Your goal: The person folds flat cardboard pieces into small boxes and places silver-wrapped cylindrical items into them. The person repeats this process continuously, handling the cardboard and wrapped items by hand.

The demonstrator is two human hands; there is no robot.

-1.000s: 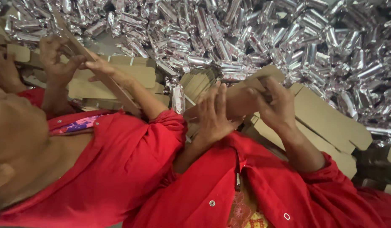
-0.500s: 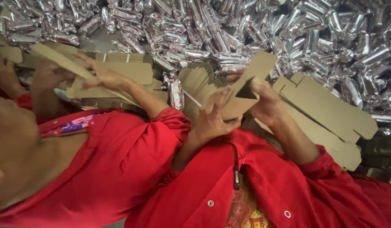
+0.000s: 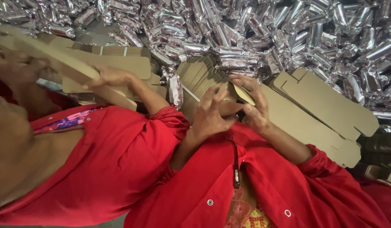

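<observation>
Both my hands hold a small brown cardboard box blank (image 3: 234, 101) close to my chest. My left hand (image 3: 209, 117) grips its near side with fingers spread upward. My right hand (image 3: 253, 104) curls over its curved top flap. Both my sleeves are red. Just beyond the blank stands a stack of flat blanks (image 3: 198, 72) seen edge-on.
A heap of silver foil-wrapped packets (image 3: 254, 29) fills the far side. Large flat cardboard blanks (image 3: 326, 110) lie at my right. A co-worker in red at my left holds a long cardboard blank (image 3: 56, 57) with a hand (image 3: 111, 77) on it; more blanks (image 3: 123, 63) lie beneath.
The blank in my hands has come down from an upright, open flap to a folded shape held tight between both hands. The co-worker's blank has shifted left.
</observation>
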